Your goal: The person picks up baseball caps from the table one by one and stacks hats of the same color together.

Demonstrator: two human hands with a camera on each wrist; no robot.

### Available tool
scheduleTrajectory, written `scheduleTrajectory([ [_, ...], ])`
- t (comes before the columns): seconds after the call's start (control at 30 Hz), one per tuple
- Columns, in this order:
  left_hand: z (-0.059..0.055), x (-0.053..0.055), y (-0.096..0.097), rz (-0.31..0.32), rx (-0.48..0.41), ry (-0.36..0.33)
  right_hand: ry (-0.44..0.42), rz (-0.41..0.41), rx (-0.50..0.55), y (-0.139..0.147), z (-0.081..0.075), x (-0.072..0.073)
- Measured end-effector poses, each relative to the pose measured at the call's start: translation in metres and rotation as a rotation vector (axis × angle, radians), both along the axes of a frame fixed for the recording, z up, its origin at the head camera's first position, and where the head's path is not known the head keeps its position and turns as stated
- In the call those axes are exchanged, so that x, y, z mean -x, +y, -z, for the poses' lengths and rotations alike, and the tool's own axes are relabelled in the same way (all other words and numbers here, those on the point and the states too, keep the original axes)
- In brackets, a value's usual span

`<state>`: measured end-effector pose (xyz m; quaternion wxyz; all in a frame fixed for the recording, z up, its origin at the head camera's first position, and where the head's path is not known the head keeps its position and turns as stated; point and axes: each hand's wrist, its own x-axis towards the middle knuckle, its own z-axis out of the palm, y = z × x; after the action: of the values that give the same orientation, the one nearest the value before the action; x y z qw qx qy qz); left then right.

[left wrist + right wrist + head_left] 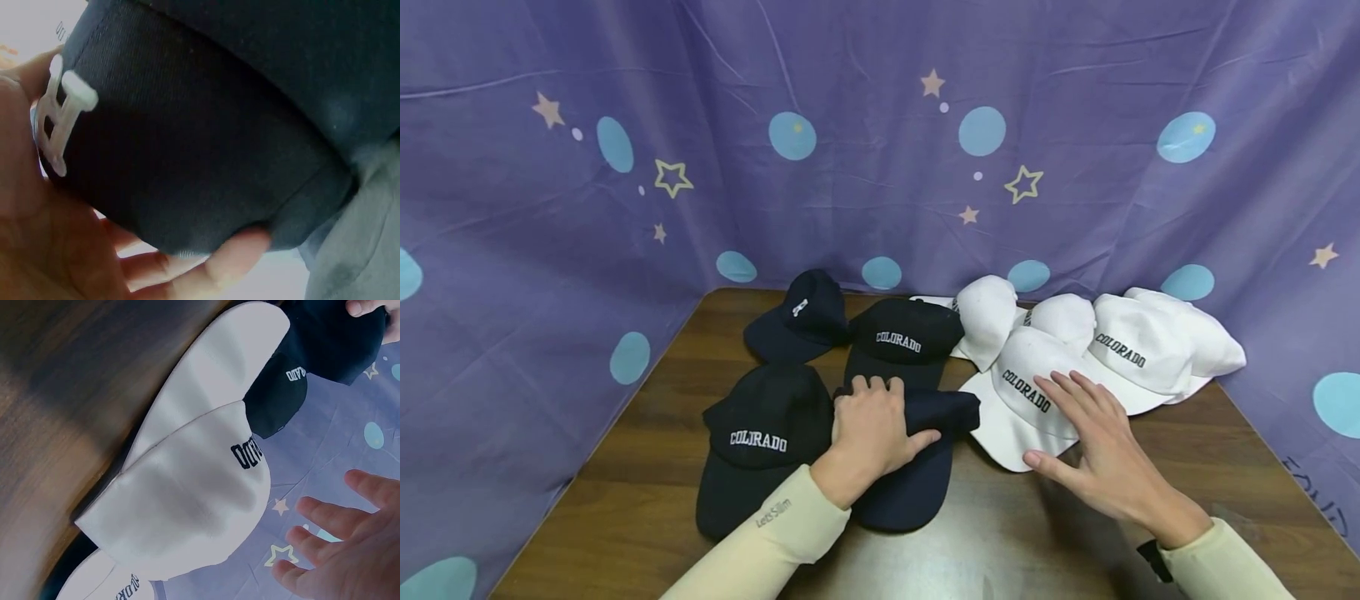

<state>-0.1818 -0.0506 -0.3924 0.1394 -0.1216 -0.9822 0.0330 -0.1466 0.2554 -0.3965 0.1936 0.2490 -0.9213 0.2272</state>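
Observation:
My left hand (872, 429) grips the crown of a navy baseball cap (906, 496) at the front middle of the table. In the left wrist view, its fingers (240, 253) curl round the crown beside a white letter emblem (65, 115). My right hand (1105, 450), fingers spread and holding nothing, hovers at the front white Colorado cap (1011, 425). That cap's brim (219, 369) and crown fill the middle of the right wrist view. Left of the navy cap lies a black Colorado cap (775, 408); another black Colorado cap (902, 325) sits behind it.
A second navy cap (808, 312) with a white emblem stands at the back left of the wooden table (647, 442). More white caps (988, 317) lie in a cluster along the back right, some overlapping. A purple curtain (865, 67) with stars encloses the table's back and sides.

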Motion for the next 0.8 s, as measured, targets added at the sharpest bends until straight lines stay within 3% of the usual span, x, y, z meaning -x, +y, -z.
scheduleTrajectory([
  [0.4, 0.012, 0.004, 0.022, -0.068, 0.005, -0.032, 0.019, -0.006, 0.003, -0.003, 0.001, 0.002],
  [0.8, 0.007, 0.0, 0.021, -0.059, -0.051, -0.087, -0.011, 0.005, 0.006, -0.004, 0.003, 0.001],
])
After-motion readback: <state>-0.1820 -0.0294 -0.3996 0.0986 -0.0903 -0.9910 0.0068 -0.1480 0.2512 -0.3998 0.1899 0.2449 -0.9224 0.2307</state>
